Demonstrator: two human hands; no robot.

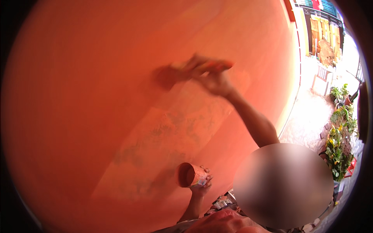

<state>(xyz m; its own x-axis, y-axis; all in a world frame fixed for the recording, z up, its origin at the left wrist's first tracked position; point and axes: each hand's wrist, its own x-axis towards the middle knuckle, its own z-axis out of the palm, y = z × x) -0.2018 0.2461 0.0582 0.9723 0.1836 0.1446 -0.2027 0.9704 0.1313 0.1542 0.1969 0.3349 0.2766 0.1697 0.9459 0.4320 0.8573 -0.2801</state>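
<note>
An orange-red wall (pixel 77 97) fills most of my view, with a paler patch (pixel 163 124) marked by greyish mottling. My right hand (pixel 210 77) is raised over the wall, fingers closed round the orange-stained handle of a paintbrush (pixel 164 77); the brush head, blurred by motion, is at the wall's surface left of the hand. Lower down, my left hand (pixel 203 185) grips a paint cup (pixel 187 174), stained orange, its mouth tilted toward the camera. The inside looks dark red, and how much it holds I cannot tell.
At the right runs a bright paved strip (pixel 303 116) with potted plants (pixel 340 143), a chair (pixel 321 77) and wooden boards (pixel 324 33) farther off. Small clutter (pixel 223 201) lies along the wall's foot. A large blurred oval hides the lower right.
</note>
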